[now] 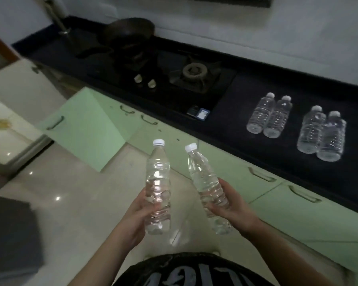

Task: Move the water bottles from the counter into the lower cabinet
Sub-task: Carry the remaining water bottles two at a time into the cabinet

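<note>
- The left hand (pixel 141 211) is wrapped around a water bottle (pixel 158 182), held upright over the floor; the right hand (pixel 228 209) clasps a second bottle (pixel 207 182), tilted left
- Four bottles (pixel 296 124) stand in two pairs near the counter's (pixel 246 112) front edge, right of the stove (pixel 174 75)
- A green cabinet door (pixel 85 129) hangs open below

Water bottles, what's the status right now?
Left hand and right hand each grip one bottle. Four bottles left on counter. Cabinet door open, path clear.
</note>
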`<state>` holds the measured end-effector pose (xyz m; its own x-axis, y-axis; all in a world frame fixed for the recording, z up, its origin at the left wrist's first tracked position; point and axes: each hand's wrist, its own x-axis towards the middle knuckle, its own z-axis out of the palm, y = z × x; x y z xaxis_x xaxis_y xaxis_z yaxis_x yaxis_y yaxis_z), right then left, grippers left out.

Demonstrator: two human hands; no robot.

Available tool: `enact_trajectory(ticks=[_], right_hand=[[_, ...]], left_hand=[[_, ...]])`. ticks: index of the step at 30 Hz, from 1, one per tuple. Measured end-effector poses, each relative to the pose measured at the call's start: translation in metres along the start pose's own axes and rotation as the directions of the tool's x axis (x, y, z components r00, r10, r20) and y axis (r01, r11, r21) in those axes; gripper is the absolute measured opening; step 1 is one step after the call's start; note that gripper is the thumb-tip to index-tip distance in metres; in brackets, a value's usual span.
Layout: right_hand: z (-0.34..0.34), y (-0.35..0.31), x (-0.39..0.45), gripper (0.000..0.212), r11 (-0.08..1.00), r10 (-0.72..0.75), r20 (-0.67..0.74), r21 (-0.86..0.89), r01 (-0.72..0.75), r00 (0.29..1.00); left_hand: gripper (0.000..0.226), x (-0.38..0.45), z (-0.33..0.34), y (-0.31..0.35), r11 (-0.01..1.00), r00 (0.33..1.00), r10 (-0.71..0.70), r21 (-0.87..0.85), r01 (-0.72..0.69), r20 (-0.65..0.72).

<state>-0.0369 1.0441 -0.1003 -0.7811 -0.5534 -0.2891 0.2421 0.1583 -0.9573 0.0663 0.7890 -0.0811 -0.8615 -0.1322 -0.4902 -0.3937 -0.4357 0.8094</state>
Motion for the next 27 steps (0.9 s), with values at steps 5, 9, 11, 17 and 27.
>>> enact_trajectory(ticks=[5, 9, 11, 17, 27], right_hand=[[0.071, -0.014, 0.025, 0.068, 0.999, 0.039, 0.160, -0.001, -0.039, 0.986], [0.154, -0.013, 0.040, 0.071, 0.992, 0.094, 0.263, 0.053, -0.111, 0.960], [0.201, -0.011, 0.047, 0.066, 0.988, 0.109, 0.293, 0.072, -0.135, 0.950], [0.332, -0.013, 0.064, 0.053, 0.991, 0.118, 0.309, 0.024, -0.131, 0.944], [0.458, -0.045, 0.103, 0.050, 0.988, 0.080, 0.462, -0.155, -0.008, 0.883]], left_hand=[[0.097, -0.039, -0.057, -0.001, 0.962, 0.996, 0.009, -0.271, -0.033, -0.091], [0.088, -0.076, -0.129, -0.005, 0.926, 0.977, 0.061, -0.354, -0.132, -0.203], [0.085, -0.098, -0.169, -0.005, 0.933, 0.963, 0.067, -0.326, -0.153, -0.260], [0.051, -0.174, -0.278, -0.001, 0.973, 0.894, 0.164, -0.080, -0.216, -0.418], [0.050, -0.212, -0.370, 0.018, 0.961, 0.626, 0.223, 0.275, -0.014, -0.747]])
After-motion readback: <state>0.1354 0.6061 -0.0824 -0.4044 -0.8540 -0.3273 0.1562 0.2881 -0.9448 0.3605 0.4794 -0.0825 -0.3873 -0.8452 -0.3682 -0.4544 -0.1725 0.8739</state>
